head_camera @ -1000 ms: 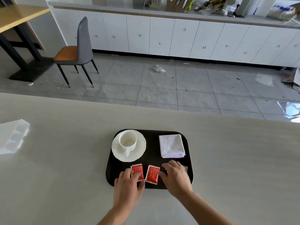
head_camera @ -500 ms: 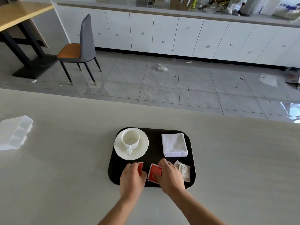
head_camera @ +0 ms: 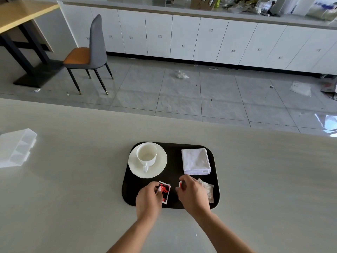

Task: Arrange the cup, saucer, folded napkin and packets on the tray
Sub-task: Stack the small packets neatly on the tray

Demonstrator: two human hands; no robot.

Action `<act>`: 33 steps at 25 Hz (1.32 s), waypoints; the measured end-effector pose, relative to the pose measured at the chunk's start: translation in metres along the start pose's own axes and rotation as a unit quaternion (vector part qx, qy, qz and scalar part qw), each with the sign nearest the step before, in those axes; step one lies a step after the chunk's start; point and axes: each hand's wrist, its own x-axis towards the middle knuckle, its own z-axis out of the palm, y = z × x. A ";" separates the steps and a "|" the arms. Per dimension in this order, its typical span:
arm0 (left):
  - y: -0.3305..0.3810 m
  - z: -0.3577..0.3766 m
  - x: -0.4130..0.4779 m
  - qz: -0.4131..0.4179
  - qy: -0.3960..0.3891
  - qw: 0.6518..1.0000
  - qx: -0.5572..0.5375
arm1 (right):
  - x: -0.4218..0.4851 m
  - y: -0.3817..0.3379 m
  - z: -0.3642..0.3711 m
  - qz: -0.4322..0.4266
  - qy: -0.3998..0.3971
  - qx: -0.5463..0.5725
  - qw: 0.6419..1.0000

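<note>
A dark tray (head_camera: 174, 162) lies on the pale counter. At its back left a white cup (head_camera: 146, 155) stands on a white saucer (head_camera: 160, 166), handle toward me. A folded white napkin (head_camera: 195, 161) lies at the back right. My left hand (head_camera: 148, 199) pinches a red packet (head_camera: 165, 191) at the tray's front. My right hand (head_camera: 193, 195) grips a second red packet (head_camera: 180, 184), mostly hidden by the fingers. A pale packet (head_camera: 207, 190) lies just right of that hand on the tray.
A clear plastic box (head_camera: 15, 147) sits on the counter at the far left. Beyond the counter's far edge are a tiled floor, a grey chair (head_camera: 87, 55) and white cabinets.
Both hands have closed on the red packets and lifted their edges off the tray. The right hand has shifted left, uncovering the pale packet. The camera view has tilted slightly.
</note>
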 end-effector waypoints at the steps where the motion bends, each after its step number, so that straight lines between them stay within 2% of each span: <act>1: 0.001 0.000 0.001 0.014 0.000 0.999 0.034 | 0.001 -0.002 0.003 0.003 -0.018 0.014 1.000; 5: -0.002 -0.004 0.001 0.024 -0.021 0.998 0.056 | -0.001 -0.001 0.008 0.012 -0.046 0.032 0.998; 9: 0.002 -0.004 0.003 -0.008 -0.033 0.999 0.029 | -0.004 0.008 0.009 -0.017 -0.047 -0.037 0.998; 13: 0.003 -0.002 0.004 -0.017 -0.041 0.999 0.028 | -0.003 -0.005 0.017 0.009 -0.096 -0.091 0.991; 18: 0.004 -0.002 0.007 0.017 -0.077 0.997 0.020 | -0.003 -0.001 0.022 0.012 -0.111 -0.069 0.991; 25: 0.010 0.006 0.009 -0.028 -0.090 0.995 -0.022 | 0.003 0.003 0.018 0.023 -0.099 -0.061 0.993; 33: 0.021 0.016 0.012 -0.031 -0.087 0.996 0.015 | 0.004 0.009 0.015 0.038 -0.093 -0.050 0.994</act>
